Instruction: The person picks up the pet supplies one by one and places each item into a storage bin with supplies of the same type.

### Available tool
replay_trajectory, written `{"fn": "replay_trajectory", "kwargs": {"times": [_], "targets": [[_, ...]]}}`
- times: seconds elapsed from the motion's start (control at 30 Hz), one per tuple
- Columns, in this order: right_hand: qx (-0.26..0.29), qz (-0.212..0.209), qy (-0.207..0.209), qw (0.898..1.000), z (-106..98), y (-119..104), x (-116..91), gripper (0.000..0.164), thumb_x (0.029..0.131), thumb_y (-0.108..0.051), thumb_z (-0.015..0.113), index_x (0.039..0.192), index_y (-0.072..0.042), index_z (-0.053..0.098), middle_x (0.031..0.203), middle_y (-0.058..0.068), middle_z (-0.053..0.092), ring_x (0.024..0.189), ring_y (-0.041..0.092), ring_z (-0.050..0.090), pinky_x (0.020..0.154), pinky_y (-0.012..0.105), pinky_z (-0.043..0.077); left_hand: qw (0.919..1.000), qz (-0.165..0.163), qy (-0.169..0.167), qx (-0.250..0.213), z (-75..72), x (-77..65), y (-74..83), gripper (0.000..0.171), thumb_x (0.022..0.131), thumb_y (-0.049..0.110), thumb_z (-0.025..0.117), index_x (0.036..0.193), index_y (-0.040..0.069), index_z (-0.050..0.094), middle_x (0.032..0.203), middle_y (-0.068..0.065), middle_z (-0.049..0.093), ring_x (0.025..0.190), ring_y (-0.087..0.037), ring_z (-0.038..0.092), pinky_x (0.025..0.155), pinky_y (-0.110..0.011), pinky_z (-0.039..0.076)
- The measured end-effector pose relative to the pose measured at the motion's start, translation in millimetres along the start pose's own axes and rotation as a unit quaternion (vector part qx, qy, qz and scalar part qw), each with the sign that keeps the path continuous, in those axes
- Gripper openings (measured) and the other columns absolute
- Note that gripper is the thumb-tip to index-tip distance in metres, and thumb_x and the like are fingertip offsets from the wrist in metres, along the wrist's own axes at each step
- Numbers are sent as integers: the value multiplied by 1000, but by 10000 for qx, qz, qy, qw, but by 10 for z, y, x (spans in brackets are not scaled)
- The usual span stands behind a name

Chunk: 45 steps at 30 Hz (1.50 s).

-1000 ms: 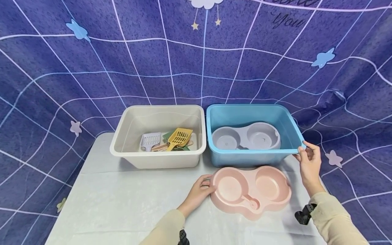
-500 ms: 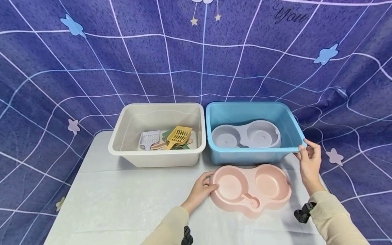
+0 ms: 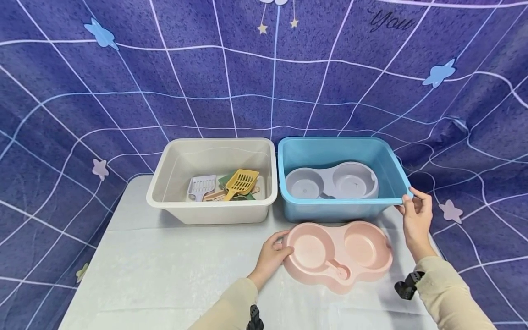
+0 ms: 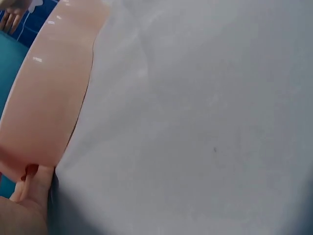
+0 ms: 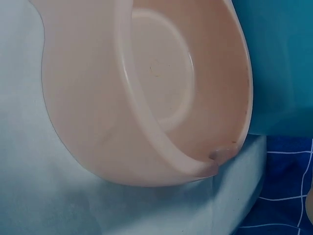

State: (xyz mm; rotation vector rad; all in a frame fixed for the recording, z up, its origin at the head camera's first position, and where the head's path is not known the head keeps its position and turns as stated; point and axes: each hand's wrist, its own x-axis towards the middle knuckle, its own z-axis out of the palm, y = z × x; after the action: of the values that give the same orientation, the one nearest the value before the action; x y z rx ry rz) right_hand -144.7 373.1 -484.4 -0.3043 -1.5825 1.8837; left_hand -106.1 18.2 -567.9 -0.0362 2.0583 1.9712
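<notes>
A pink double pet bowl (image 3: 340,243) lies on the table in front of a blue bin (image 3: 330,211). My left hand (image 3: 270,256) grips the bowl's left end, thumb over the rim and fingers at its side. In the left wrist view, fingers (image 4: 36,188) reach into a notch at the bowl's lower edge. My right hand (image 3: 417,222) pinches the blue bin's front right corner, thumb on the rim. Inside that bin sits a grey double pet bowl (image 3: 330,176). The right wrist view shows the pink bowl's round hollow and notched end, with the right hand mostly out of frame.
Left of the blue bin stands an off-white bin (image 3: 222,213) of similar shape. It holds a grey litter scoop (image 3: 202,185), a yellow litter scoop (image 3: 242,182) and some green and tan pieces. A purple-blue patterned cloth (image 3: 247,73) hangs behind the white-covered table (image 3: 173,270).
The head view has shifted slightly. My left forearm has moved a little to the right, while both hands keep their holds and the bowl and bins stay in place.
</notes>
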Motion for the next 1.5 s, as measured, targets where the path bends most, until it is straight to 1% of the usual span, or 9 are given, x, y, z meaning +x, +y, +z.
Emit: {"fn": "replay_trajectory", "kwargs": {"times": [0.3, 0.47, 0.63, 0.8, 0.93, 1.03, 1.1, 1.3, 1.5], "targets": [[-119, 43, -76, 9999, -2, 40, 28, 25, 98, 1, 52, 121, -8, 58, 100, 9, 46, 88, 12, 56, 77, 15, 57, 9993, -243, 275, -107, 46, -46, 168, 53, 80, 8, 69, 132, 8, 61, 94, -12, 72, 73, -13, 66, 57, -20, 54], [-159, -8, -63, 9999, -20, 45, 28, 24, 98, 0, 52, 121, -9, 58, 98, 8, 47, 88, 13, 56, 77, 16, 57, 9980, -368, 491, -146, 76, -120, 218, 52, 79, 10, 71, 130, 14, 65, 92, -9, 72, 69, -10, 64, 56, -19, 53], [-120, -6, -118, 9999, -4, 33, 29, 25, 98, 1, 52, 121, -8, 57, 95, 7, 47, 87, 12, 57, 77, 16, 57, 9969, -318, 548, -473, 63, -203, 301, 54, 77, 4, 71, 130, 11, 65, 90, -12, 73, 64, -10, 63, 52, -17, 50], [-73, 65, -51, 9999, -18, 35, -6, 26, 98, 4, 50, 121, -7, 57, 95, 7, 46, 86, 12, 57, 75, 16, 57, 9966, -380, 391, -615, -2, -346, 465, 55, 76, -2, 69, 131, 4, 62, 78, -11, 70, 57, -9, 57, 49, -17, 48], [-79, 45, -21, 10000, -15, 32, -6, 26, 98, 4, 51, 121, -7, 58, 95, 7, 46, 86, 12, 57, 75, 15, 57, 9973, -293, 387, -545, -63, -353, 462, 55, 76, -2, 69, 131, 5, 63, 69, -6, 66, 52, -6, 50, 48, -16, 45], [-106, 15, -10, 9999, -14, 28, 2, 26, 98, 3, 51, 121, -8, 58, 96, 7, 46, 87, 12, 56, 75, 15, 56, 9975, -222, 383, -547, -112, -317, 396, 56, 77, 2, 71, 132, 10, 63, 73, -4, 69, 52, -5, 49, 48, -15, 44], [-116, 9, -8, 9999, -8, 23, 6, 26, 98, 4, 50, 121, -7, 57, 97, 6, 47, 88, 12, 56, 75, 14, 56, 9979, -242, 383, -472, -151, -318, 423, 56, 78, 3, 72, 132, 12, 63, 74, -5, 70, 53, -5, 49, 49, -16, 45], [-83, -5, -9, 10000, -14, 26, 17, 28, 98, 6, 48, 121, -7, 57, 100, 7, 48, 88, 12, 56, 75, 15, 56, 9978, -195, 386, -501, -251, -352, 472, 55, 79, 3, 72, 132, 11, 62, 73, -3, 68, 53, -5, 49, 49, -15, 44], [2, 3, 5, 10000, -6, 36, 14, 28, 97, 6, 48, 120, -8, 58, 100, 9, 48, 88, 13, 56, 75, 15, 57, 9974, -316, 370, -532, -374, -421, 498, 59, 79, 2, 71, 135, 12, 59, 84, -6, 72, 57, -6, 53, 51, -16, 46]]}}
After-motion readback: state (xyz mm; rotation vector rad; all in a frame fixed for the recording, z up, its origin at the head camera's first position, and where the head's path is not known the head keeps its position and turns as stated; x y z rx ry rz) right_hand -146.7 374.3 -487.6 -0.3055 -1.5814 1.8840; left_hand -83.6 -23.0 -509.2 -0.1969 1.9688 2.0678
